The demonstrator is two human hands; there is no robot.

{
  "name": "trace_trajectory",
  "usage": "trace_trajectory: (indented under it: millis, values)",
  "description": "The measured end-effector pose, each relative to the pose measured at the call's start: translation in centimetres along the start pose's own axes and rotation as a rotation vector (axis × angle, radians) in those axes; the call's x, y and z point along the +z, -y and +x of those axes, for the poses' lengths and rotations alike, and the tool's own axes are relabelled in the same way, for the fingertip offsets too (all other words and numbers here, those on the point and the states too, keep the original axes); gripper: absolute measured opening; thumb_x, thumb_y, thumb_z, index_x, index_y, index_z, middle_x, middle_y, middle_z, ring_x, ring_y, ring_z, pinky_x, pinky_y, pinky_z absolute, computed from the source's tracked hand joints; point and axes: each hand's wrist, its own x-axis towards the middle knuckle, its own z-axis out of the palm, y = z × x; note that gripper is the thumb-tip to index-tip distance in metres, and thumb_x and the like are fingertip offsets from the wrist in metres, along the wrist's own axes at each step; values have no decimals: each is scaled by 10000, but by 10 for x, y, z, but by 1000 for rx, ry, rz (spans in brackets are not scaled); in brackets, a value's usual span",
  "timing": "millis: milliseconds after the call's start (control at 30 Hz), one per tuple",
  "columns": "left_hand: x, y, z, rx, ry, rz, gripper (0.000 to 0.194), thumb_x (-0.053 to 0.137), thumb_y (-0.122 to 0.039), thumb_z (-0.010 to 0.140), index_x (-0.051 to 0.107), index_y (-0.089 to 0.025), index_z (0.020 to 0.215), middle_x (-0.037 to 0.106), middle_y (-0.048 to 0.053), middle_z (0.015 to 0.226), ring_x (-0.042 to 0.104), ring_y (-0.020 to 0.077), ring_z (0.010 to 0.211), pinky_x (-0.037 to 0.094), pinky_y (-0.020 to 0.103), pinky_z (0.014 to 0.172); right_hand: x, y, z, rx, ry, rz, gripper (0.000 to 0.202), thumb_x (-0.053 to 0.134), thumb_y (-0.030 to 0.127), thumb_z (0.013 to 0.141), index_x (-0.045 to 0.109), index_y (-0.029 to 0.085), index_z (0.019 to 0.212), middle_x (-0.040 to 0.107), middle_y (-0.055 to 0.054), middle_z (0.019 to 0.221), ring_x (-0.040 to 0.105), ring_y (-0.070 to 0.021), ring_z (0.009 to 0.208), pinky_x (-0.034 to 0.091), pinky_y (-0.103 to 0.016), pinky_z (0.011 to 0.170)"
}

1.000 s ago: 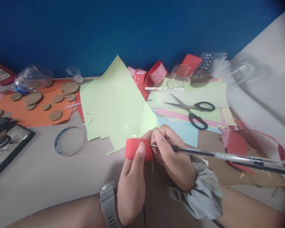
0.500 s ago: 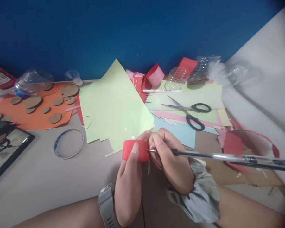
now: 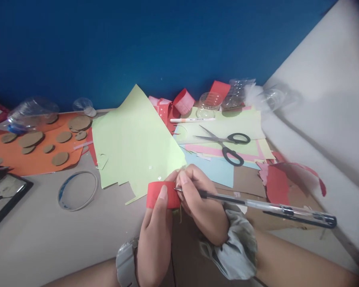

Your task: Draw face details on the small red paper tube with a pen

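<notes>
A red paper band [image 3: 153, 194] is pinched in my left hand [image 3: 157, 223], thumb across its front. My right hand [image 3: 202, 199] is closed on a clear pen [image 3: 254, 205], whose tip meets the band's right edge and whose barrel points to the right. The fingertips of both hands nearly meet behind the band. A thin greenish strip hangs below its right end. Just beyond my hands lies a large light green sheet [image 3: 134, 135] with a ragged lower edge.
Black-handled scissors [image 3: 224, 139] lie on coloured papers beside a white marker [image 3: 191, 120]. A tape ring [image 3: 77, 191], cardboard discs on an orange sheet [image 3: 68, 149] and a framed dark object [image 3: 10, 195] are at left. Red paper rings [image 3: 184, 101] and clear plastic cups [image 3: 209, 104] line the blue wall.
The whole view has shifted, so things appear farther left and slightly lower. Both hands keep their hold, and the pen's tip stays at the band's right edge.
</notes>
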Motion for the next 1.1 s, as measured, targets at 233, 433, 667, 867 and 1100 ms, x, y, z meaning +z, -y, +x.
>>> trace_trajectory:
  millis: [233,433,667,867,1100]
  values:
    - [-3,5,0,-100,-84,-92,519,600,-613,1033,733,-345,1456,784,33,1441,547,382,1554,391,512,1357,-1,-2,0,-74,6,-74,336,594,328,1065,493,250,754,586,13,763,448,-151,640,379,-309,598]
    - [2,-1,0,-156,-87,-160,571,573,-624,1054,700,-299,1506,787,54,1446,577,374,1530,332,531,1381,-2,2,0,-29,34,-42,340,597,348,1056,500,254,743,584,8,754,433,-150,611,342,-308,546]
    - [0,-1,-1,-179,-127,-117,554,611,-634,1032,710,-343,1493,795,19,1440,572,382,1536,320,497,1387,-3,-1,-1,-20,43,-21,328,600,318,1063,507,253,756,644,-5,822,410,-142,592,317,-313,532]
    - [1,-2,-3,-200,-157,-95,589,635,-673,1003,727,-330,1473,762,38,1498,523,390,1577,286,518,1398,-5,0,0,-73,45,-69,318,575,271,1057,507,248,747,588,13,766,458,-156,661,370,-317,619]
    - [2,-2,-2,-192,-152,-77,578,638,-728,977,787,-345,1384,708,31,1568,496,413,1591,194,601,1415,-7,2,1,-62,55,-90,334,591,270,1044,504,247,723,460,45,686,394,-148,607,338,-313,588]
